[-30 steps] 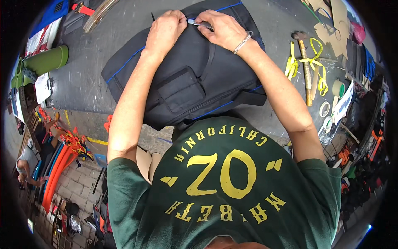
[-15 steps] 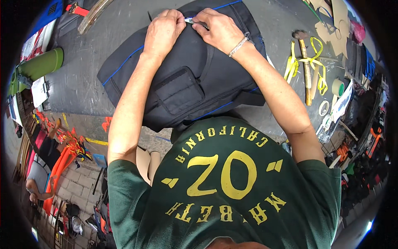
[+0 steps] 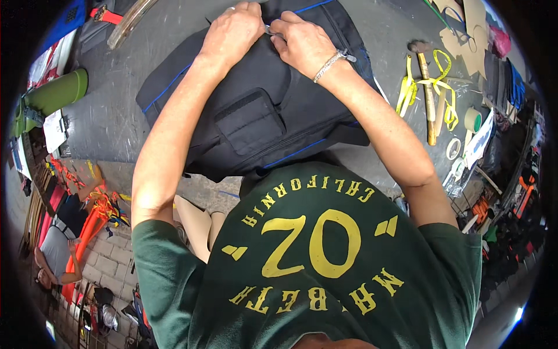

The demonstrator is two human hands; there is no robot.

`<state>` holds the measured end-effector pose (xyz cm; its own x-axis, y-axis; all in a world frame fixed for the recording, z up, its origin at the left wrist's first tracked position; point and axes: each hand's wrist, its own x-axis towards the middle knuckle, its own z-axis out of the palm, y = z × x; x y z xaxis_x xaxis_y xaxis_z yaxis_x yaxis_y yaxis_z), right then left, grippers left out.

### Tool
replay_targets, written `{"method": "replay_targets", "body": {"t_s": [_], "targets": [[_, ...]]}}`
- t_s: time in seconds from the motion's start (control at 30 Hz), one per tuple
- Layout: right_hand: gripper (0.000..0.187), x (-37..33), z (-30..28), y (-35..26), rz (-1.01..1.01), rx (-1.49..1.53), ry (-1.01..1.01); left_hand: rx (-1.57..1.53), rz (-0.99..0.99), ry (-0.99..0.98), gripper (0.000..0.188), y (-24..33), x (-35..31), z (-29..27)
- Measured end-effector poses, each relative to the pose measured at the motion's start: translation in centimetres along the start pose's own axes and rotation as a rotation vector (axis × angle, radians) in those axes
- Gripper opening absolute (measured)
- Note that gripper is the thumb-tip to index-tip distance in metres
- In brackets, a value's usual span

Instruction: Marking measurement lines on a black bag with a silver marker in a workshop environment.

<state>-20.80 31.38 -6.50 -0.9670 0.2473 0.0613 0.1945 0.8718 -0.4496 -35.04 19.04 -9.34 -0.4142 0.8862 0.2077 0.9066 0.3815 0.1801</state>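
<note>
A black fabric bag (image 3: 197, 125) with blue piping and a flapped pocket (image 3: 250, 121) lies on the dark worktable (image 3: 110, 116), in front of my body. Both my hands are together at its far part. My left hand (image 3: 235, 34) is closed, its fingers bent down at the bag's far edge and partly hidden. Beside it my right hand (image 3: 303, 45) is closed in a pinch, thumb against forefinger. A small silvery piece (image 3: 268, 29) shows between the two hands, too small to name. A bracelet (image 3: 330, 65) circles my right wrist.
Right of the bag lie a hammer (image 3: 428, 99), a yellow measuring tape (image 3: 407, 96) and tape rolls (image 3: 473, 120). Brown cardboard patterns (image 3: 462, 41) are at the far right. A green roll (image 3: 61, 93) lies at the left edge. Another person (image 3: 58, 244) is at lower left.
My left hand has moved slightly up and to the right, its elbow outward. My right hand has shifted a little left. The bag has creased and shifted slightly under them.
</note>
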Motion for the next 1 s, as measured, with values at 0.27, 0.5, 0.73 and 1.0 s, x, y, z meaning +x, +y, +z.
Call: {"method": "replay_targets", "body": {"t_s": [0.27, 0.5, 0.73, 1.0], "targets": [[0.023, -1.0, 0.7, 1.3, -0.051, 0.162, 0.112, -0.178, 0.024, 0.091, 0.014, -0.1, -2.2, -0.9], [0.022, -0.9, 0.0, 0.8, 0.064, 0.196, 0.103, -0.035, 0.055, 0.033, 0.013, -0.2, -1.2, -0.5], [0.021, -0.6, 0.1, 1.4, -0.047, 0.151, 0.097, -0.1, -0.063, 0.036, 0.016, -0.5, -0.8, -0.3], [0.02, 0.0, 0.3, 1.6, -0.065, 0.132, 0.058, -0.173, -0.011, 0.044, 0.016, -0.6, -1.2, -0.5]]}}
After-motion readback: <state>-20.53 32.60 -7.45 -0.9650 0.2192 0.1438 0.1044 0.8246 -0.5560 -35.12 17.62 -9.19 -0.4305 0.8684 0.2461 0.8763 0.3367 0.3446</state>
